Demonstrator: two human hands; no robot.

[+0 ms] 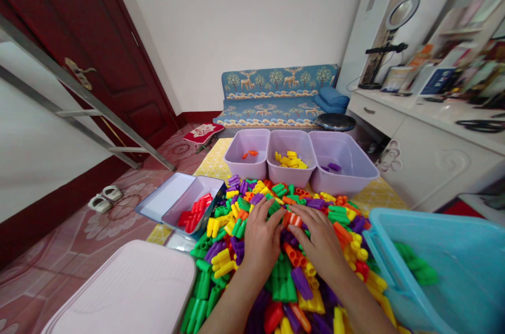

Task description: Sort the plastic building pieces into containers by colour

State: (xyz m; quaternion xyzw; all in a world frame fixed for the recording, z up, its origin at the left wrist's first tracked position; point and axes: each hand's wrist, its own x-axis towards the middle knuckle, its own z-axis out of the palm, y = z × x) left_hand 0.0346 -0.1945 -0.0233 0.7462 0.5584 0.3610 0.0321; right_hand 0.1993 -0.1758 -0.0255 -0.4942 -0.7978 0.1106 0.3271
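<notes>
Orange block [293,220] lies between the left fingers [276,217] and right fingers [300,235].

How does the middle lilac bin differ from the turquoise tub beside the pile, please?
The middle lilac bin is pale purple, while the turquoise tub is blue-green. The middle lilac bin holds yellow pieces; the turquoise tub holds green pieces. The middle lilac bin stands beyond the far edge of the pile, whereas the turquoise tub is nearer, on the right. Both are open-topped, with pieces of one colour visible inside.
</notes>
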